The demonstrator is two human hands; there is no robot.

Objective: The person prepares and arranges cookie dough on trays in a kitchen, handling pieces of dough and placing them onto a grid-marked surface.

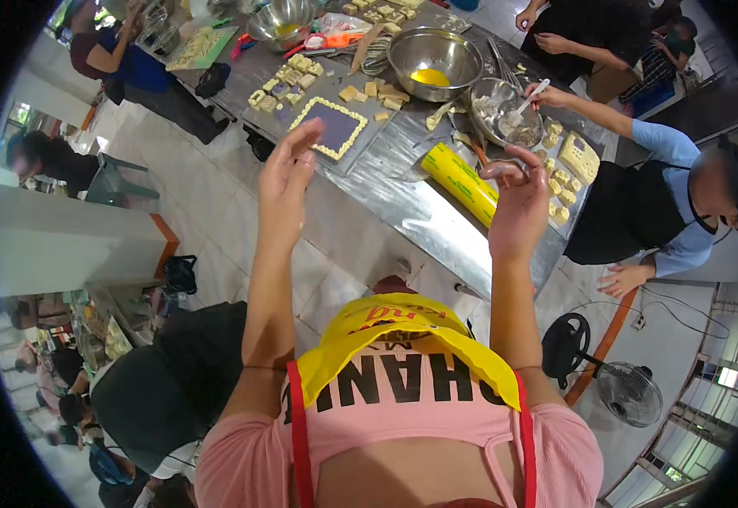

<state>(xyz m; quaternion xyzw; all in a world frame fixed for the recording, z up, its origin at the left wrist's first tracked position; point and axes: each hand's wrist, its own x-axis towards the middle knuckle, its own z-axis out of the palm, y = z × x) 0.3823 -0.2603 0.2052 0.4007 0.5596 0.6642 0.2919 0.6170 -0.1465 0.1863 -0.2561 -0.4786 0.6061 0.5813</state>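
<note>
My left hand (287, 168) is raised with nothing in it, its fingers slightly curled, in front of a purple rectangle edged with pale yellow piping (356, 141) on a tray. My right hand (520, 197) is also raised and empty, fingers bent apart, at the right end of a yellow wrapped roll (454, 178) lying on the metal table. Beyond them stand a large steel bowl (435, 63) with yellow liquid and a smaller steel bowl (492, 114) with pale residue. Small cut cake-like pieces (289, 79) sit at the tray's upper left, and plain pieces (388, 94) at its upper right.
The metal table (407, 216) runs diagonally ahead. At the right, a person (648, 190) holds a white spatula (527, 105) at the smaller bowl, beside a tray with pale pieces (559, 190). A fan (629, 394) stands lower right. Other people are at the left and top right.
</note>
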